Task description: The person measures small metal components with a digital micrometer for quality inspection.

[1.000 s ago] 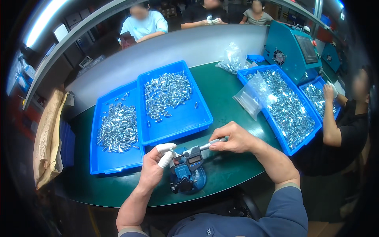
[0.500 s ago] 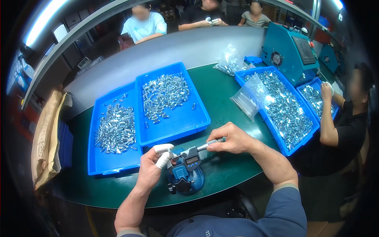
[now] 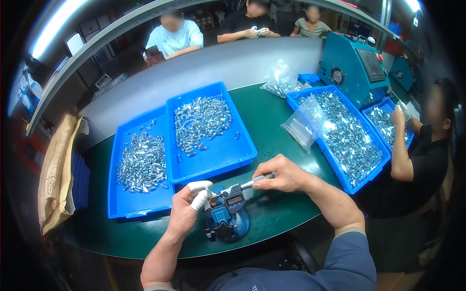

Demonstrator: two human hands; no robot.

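A digital micrometer (image 3: 235, 199) is clamped in a blue stand (image 3: 228, 224) near the table's front edge. My left hand (image 3: 183, 209), with white finger covers on thumb and forefinger, pinches a small shiny metal part (image 3: 208, 192) at the micrometer's measuring gap. Whether both faces touch the part is too small to tell. My right hand (image 3: 285, 174) closes thumb and fingers round the end of the micrometer's thimble (image 3: 252, 183). Just beyond my hands lie two blue trays, a left one (image 3: 138, 209) and an overlapping right one (image 3: 218, 160), both holding heaps of small metal cylinders.
On the right are a large blue tray (image 3: 357, 188) of metal parts, plastic bags (image 3: 300, 130) and a teal machine (image 3: 347, 68). A co-worker (image 3: 422, 155) handles parts at a smaller tray (image 3: 386, 126). Brown paper sacks (image 3: 57, 169) stand left; several people sit behind the partition (image 3: 204, 63).
My right hand stays on the thimble, its fingers slightly shifted. My left hand keeps its pinch on the metal part. The co-worker on the right has moved a hand slightly.
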